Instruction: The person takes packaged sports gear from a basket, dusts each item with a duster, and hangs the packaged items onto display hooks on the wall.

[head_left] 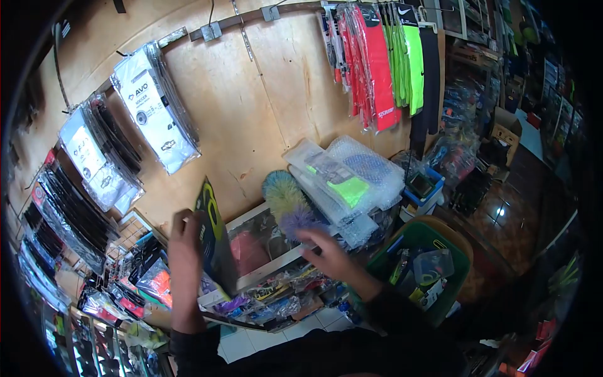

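My left hand (185,251) is closed on the edge of a flat dark package (217,242) with a yellow-green ring design, held upright on its side at the left end of a glass-topped case (251,276). Over the case's right part is my right hand (336,257), its thumb and fingers apart and nothing visible between them. Just beyond those fingertips lies a fluffy duster (289,198), blue-green and yellow with a purple end. Whether the fingertips touch the purple part, I cannot tell.
Bubble-wrapped, plastic-bagged packs (352,179) are piled right of the duster. A green bin (455,283) of small items stands at the right. Packaged white socks (154,113) and red and green ones (380,75) hang on the wooden wall (264,94).
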Action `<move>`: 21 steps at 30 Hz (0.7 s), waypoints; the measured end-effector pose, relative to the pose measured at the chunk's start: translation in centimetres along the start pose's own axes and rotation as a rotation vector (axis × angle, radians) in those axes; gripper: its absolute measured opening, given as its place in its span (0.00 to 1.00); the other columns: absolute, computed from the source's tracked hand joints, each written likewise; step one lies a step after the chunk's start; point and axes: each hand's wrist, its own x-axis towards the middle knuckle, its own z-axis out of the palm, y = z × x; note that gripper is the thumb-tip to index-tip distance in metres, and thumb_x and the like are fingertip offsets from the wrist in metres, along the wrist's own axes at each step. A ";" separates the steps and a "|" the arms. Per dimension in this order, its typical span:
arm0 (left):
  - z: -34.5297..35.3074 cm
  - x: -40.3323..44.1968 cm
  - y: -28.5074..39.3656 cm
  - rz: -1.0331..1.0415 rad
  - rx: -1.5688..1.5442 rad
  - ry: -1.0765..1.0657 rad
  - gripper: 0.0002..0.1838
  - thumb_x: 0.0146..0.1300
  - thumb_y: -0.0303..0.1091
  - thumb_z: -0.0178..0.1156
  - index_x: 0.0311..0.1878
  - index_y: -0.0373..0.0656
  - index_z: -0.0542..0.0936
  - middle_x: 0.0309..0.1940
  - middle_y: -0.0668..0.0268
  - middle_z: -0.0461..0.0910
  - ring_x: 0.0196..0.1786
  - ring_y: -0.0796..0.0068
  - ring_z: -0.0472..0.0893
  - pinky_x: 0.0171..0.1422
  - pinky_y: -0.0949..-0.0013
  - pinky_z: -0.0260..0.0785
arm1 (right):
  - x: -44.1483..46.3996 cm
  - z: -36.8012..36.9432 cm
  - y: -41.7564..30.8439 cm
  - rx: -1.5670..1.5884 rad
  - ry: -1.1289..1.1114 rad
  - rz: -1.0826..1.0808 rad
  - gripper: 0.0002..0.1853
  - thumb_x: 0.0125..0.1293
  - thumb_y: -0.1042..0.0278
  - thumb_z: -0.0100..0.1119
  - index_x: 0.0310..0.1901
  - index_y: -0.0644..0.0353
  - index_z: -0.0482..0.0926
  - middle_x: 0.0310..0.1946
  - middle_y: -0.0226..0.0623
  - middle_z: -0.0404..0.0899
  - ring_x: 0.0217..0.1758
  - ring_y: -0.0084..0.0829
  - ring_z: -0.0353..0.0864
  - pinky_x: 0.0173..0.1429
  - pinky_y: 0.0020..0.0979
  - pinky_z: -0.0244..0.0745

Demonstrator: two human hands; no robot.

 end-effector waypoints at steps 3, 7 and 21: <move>-2.7 2.0 1.1 0.122 0.020 0.130 0.18 0.52 0.11 0.56 0.47 0.38 0.79 0.43 0.57 0.73 0.38 0.58 0.79 0.39 0.62 0.72 | 6.3 -1.2 -3.7 -0.144 0.144 -0.109 0.33 0.67 0.65 0.65 0.70 0.64 0.64 0.61 0.44 0.72 0.64 0.34 0.72 0.66 0.33 0.68; -3.4 4.0 3.4 0.369 -0.231 0.170 0.16 0.50 0.08 0.53 0.41 0.36 0.79 0.39 0.56 0.73 0.40 0.60 0.77 0.40 0.66 0.70 | 11.7 -3.0 -5.3 0.217 0.011 -0.048 0.37 0.66 0.66 0.66 0.71 0.65 0.59 0.63 0.42 0.70 0.66 0.34 0.70 0.68 0.34 0.67; 7.1 13.6 6.9 -0.114 -1.196 0.124 0.15 0.72 0.31 0.59 0.57 0.35 0.74 0.41 0.66 0.81 0.44 0.82 0.76 0.49 0.76 0.69 | 15.6 -14.3 -8.5 0.235 0.545 -0.081 0.12 0.69 0.67 0.63 0.48 0.68 0.81 0.40 0.32 0.85 0.41 0.20 0.81 0.49 0.25 0.75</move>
